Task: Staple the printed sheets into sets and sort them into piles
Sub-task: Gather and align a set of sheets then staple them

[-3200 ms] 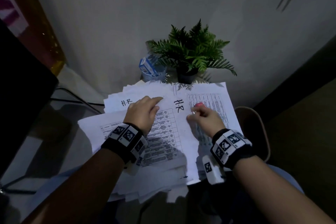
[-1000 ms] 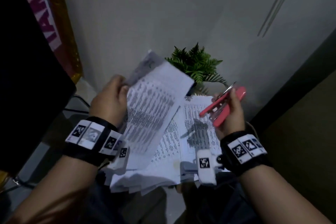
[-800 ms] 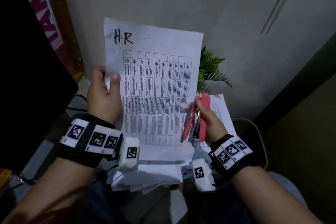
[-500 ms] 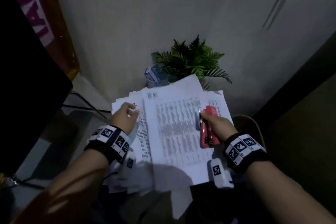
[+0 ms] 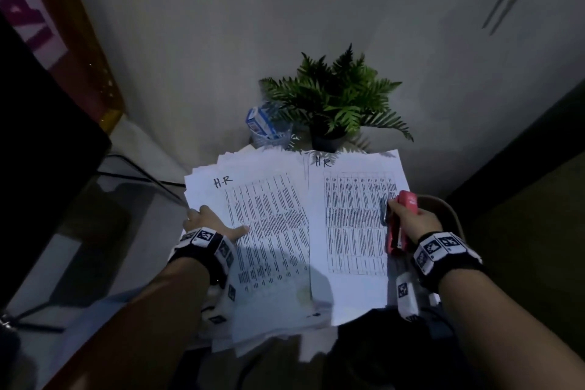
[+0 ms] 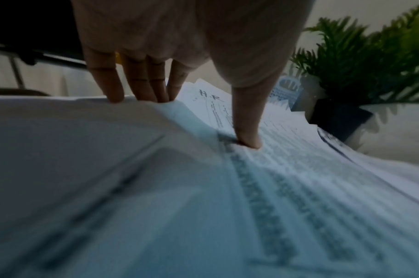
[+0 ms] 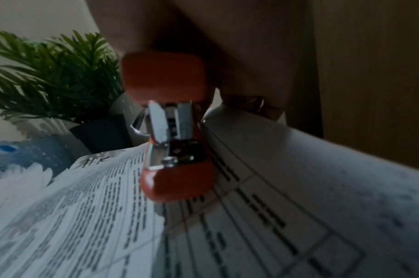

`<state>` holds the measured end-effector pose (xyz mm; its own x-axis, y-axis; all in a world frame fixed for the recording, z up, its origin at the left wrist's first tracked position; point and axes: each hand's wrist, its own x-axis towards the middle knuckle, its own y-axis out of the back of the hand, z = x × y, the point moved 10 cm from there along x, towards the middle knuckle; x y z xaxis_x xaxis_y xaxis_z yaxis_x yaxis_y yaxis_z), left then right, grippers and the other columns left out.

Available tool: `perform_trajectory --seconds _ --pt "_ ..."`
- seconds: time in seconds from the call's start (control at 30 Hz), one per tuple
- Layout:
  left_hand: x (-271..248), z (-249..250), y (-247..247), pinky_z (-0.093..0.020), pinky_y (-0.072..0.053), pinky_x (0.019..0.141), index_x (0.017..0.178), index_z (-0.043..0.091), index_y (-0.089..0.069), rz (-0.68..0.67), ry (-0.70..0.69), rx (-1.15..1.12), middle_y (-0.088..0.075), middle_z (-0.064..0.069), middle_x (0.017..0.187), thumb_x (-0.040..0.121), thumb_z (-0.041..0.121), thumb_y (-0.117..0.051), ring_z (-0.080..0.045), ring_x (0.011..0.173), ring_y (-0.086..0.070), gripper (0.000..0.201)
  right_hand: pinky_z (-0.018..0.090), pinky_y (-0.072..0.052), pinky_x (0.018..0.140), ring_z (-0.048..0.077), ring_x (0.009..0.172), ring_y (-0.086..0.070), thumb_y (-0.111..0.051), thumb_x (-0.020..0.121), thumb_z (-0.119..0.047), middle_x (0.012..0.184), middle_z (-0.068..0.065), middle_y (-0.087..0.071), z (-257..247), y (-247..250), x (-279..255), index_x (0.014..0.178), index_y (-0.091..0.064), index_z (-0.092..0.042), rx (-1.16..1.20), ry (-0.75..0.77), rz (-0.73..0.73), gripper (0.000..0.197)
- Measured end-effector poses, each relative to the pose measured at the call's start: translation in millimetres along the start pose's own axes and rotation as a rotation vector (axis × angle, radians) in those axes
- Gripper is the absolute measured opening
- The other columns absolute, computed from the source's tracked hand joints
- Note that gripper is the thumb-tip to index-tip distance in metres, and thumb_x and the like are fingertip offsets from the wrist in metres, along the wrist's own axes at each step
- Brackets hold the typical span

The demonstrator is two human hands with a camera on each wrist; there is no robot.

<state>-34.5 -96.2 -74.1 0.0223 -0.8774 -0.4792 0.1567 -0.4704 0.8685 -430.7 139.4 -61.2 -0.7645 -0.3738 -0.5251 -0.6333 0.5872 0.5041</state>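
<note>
While printed sheets (image 5: 272, 225) cover the table, left hand (image 5: 210, 223) presses flat; right hand (image 5: 411, 222) grips stapler (image 5: 400, 222).

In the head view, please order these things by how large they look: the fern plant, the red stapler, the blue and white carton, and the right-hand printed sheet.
Largest to smallest, as they look:
1. right-hand printed sheet
2. fern plant
3. red stapler
4. blue and white carton

The carton stands farther from the camera and is partly hidden, so its place after the stapler is uncertain.
</note>
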Motion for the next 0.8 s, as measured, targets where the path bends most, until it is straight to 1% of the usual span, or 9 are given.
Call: perform_trajectory --seconds 0.1,0.17,0.2,0.3,0.4,0.53,0.63,0.7,0.8 --pt "3.2 -2.3 4.3 -0.050 -0.047 0.092 0.130 0.003 -0.034 -0.032 0.058 -0.066 -0.032 -0.020 0.140 0.053 0.060 -0.082 -0.039 0.120 -0.044 0.106 0.029 -0.048 0.078 0.023 0.070 -0.061 -0.068 0.073 -0.057 0.092 0.014 -0.065 3.8 -4.1 1.1 0.086 -0.069 -0.013 -0.076 -0.012 0.009 0.046" --pt "2.0 -0.7 5.9 -0.050 -0.046 0.093 0.132 0.004 -0.030 -0.029 0.069 -0.143 -0.031 -0.019 0.139 0.058 0.046 -0.086 -0.040 0.120 -0.044 0.101 0.035 -0.050 0.090 0.029 0.088 -0.064 -0.067 0.060 -0.070 0.109 0.017 -0.063 5.3 -2.1 -2.8 0.089 -0.073 -0.015 -0.132 -0.016 0.068 0.062" --pt "0.9 1.4 8.2 -0.050 -0.046 0.093 0.132 0.004 -0.029 -0.003 0.061 -0.195 -0.033 -0.019 0.138 0.063 0.035 -0.085 -0.040 0.120 -0.045 0.095 0.037 -0.047 0.096 0.032 0.100 -0.061 -0.068 0.059 -0.069 0.117 0.017 -0.059 3.3 0.8 -8.4 0.094 -0.073 -0.014 -0.143 -0.007 0.108 0.065" --pt "-0.7 4.6 16.7 -0.043 -0.048 0.083 0.131 0.005 -0.028 0.107 -0.001 -0.354 -0.052 -0.022 0.121 0.081 0.012 -0.069 -0.039 0.107 -0.055 0.065 0.035 -0.035 0.108 0.033 0.124 -0.044 -0.066 0.074 -0.059 0.135 0.014 -0.044 -5.8 2.0 -21.1 0.108 -0.069 -0.008 -0.173 0.066 0.160 0.061" --pt "-6.1 0.2 26.6 -0.041 -0.043 0.092 0.134 0.002 -0.038 0.135 -0.069 -0.400 -0.052 -0.025 0.127 0.092 0.017 -0.054 -0.039 0.113 -0.052 0.047 0.037 -0.033 0.108 0.035 0.122 -0.044 -0.054 0.075 -0.069 0.130 0.018 -0.046 -18.9 -13.7 -40.0 0.108 -0.069 -0.010 -0.203 0.156 0.082 0.069" --pt "-19.3 -19.6 58.3 -0.041 -0.045 0.093 0.122 0.006 -0.057 0.280 -0.186 -0.530 -0.054 -0.024 0.122 0.090 0.024 -0.056 -0.039 0.108 -0.054 0.037 0.044 -0.041 0.101 0.034 0.109 -0.055 -0.052 0.079 -0.067 0.115 0.017 -0.054 -41.0 -40.2 -65.5 0.107 -0.065 -0.009 -0.135 0.311 -0.014 0.066" --pt "-41.0 -34.4 76.4 -0.040 -0.046 0.094 0.122 0.014 -0.057 0.306 -0.258 -0.716 -0.057 -0.012 0.123 0.090 0.028 -0.054 -0.030 0.108 -0.057 0.035 0.039 -0.050 0.086 0.027 0.095 -0.061 -0.054 0.082 -0.062 0.113 0.008 -0.054 -47.9 -70.0 -91.6 0.115 -0.054 -0.011 -0.021 0.318 -0.186 0.060" --pt "-64.6 -34.5 88.0 -0.031 -0.041 0.095 0.126 0.017 -0.052 0.301 -0.336 -0.805 -0.057 0.001 0.123 0.093 0.026 -0.052 -0.016 0.110 -0.053 0.034 0.035 -0.052 0.075 0.023 0.087 -0.063 -0.057 0.076 -0.067 0.110 0.007 -0.058 -57.6 -89.7 -114.5 0.120 -0.048 -0.014 0.072 0.339 -0.315 0.069" --pt "-106.5 -22.7 107.4 -0.028 -0.040 0.096 0.121 0.026 -0.055 0.293 -0.514 -0.992 -0.062 0.010 0.117 0.095 0.017 -0.052 -0.004 0.109 -0.055 0.028 0.037 -0.045 0.090 0.022 0.106 -0.058 -0.056 0.071 -0.068 0.123 0.006 -0.055 -78.1 -107.9 -145.5 0.130 -0.044 -0.021 0.127 0.427 -0.434 0.076"
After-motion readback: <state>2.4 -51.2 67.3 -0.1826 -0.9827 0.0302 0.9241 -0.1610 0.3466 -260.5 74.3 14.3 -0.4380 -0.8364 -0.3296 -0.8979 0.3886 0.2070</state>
